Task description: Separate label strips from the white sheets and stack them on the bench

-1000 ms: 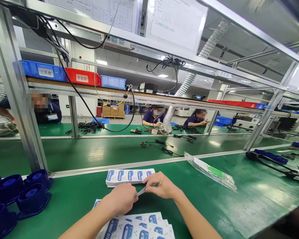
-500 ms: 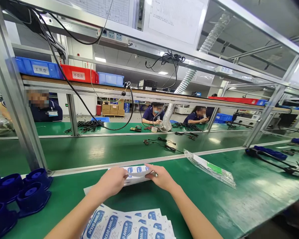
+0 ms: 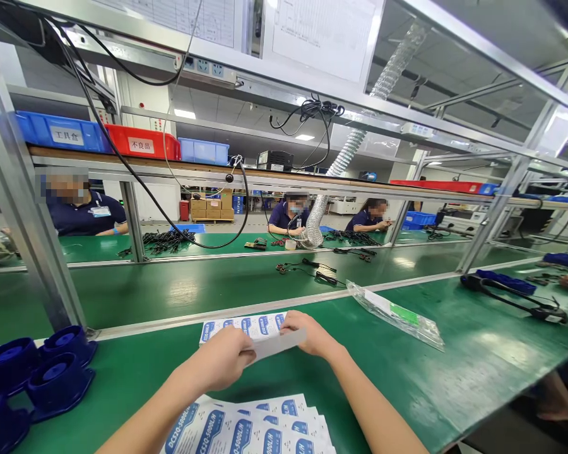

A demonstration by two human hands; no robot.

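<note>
My left hand [image 3: 230,359] is closed, pinching one end of a thin white paper strip [image 3: 280,343], its plain side toward me. My right hand [image 3: 310,334] has its fingers curled together at the strip's other end; its fingertips are partly hidden behind the paper. Just behind both hands lies a stack of blue-and-white printed label sheets [image 3: 265,323] on the green bench. Closer to me, below my wrists, more label sheets [image 3: 239,432] marked DC52Q-5000L/H are spread in a fan.
Dark blue round plastic housings [image 3: 57,375] stand at the left. A clear plastic bag [image 3: 397,315] with a green patch lies right of my hands. Black cables [image 3: 319,274] lie beyond the metal bench rail. Several co-workers sit across the bench, including a person [image 3: 88,211] at left.
The paper strip has come toward me, apart from the stack, and now shows its plain side. My left hand has moved slightly right and nearer; the stack behind is more exposed.
</note>
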